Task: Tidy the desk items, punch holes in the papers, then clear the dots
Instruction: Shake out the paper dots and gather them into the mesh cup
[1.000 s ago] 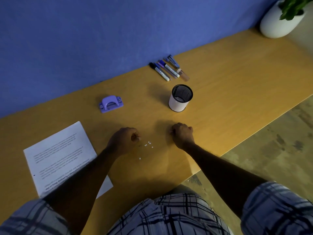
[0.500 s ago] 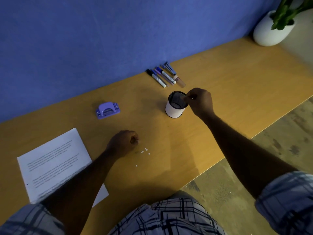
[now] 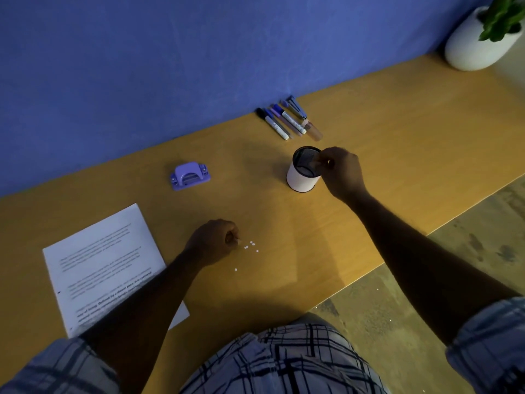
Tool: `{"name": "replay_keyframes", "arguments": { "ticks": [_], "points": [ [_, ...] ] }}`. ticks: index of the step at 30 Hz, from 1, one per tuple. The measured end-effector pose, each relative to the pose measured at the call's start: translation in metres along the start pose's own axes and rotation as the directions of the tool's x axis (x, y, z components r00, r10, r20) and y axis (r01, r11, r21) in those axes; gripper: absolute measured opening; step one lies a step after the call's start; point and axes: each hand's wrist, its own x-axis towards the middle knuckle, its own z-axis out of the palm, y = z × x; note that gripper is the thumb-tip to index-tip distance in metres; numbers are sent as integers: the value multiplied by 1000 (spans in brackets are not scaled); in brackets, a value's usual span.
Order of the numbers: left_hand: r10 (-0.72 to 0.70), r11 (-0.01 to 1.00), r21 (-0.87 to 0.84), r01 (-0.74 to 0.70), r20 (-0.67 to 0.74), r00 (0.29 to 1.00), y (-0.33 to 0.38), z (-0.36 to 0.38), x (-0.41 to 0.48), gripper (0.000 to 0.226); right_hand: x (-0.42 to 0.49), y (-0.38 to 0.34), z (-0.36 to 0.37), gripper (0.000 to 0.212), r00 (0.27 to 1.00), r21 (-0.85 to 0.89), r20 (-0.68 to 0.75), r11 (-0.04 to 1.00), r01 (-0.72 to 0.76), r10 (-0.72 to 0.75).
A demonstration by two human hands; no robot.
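Head view: right hand (image 3: 341,172), fingertips pinched together, sits over the rim of the mesh pen cup (image 3: 301,177) at mid-desk (image 3: 397,143). Left hand (image 3: 214,241), curled closed, rests near the desk's front edge just beside the paper dots (image 3: 251,245); contents of either pinch indiscernible

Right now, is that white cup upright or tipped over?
Upright: the cup stands on its base, round mouth facing up.
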Motion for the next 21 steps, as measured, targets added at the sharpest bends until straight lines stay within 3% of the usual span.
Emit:
{"name": "replay_keyframes", "arguments": {
  "ticks": [2, 5, 8, 15, 21],
  "points": [
    [-2, 1000, -3, 2, 3, 1000, 2, 5, -3, 11, -23, -14, 15, 5, 992, 45, 87, 995, 90, -94],
    [-18, 1000, -6, 17, -33, 999, 5, 15, -10, 11, -62, -27, 48, 2, 938, 113, 329, 991, 72, -105],
    [-49, 999, -13, 48, -119, 992, 8, 24, -14, 13, -91, -34, 76, 8, 879, 116, 463, 991, 72, -118],
    [-120, 992, 17, 126, -196, 973, 16, 37, -11, 18, -107, -42, 104, 26, 829, 46, 519, 976, 214, -207],
    [-117, 985, 101, 141, -214, 970, 20, 44, -11, 18, -99, -37, 113, 24, 810, 27, 520, 953, 302, -272]
  ]
}}
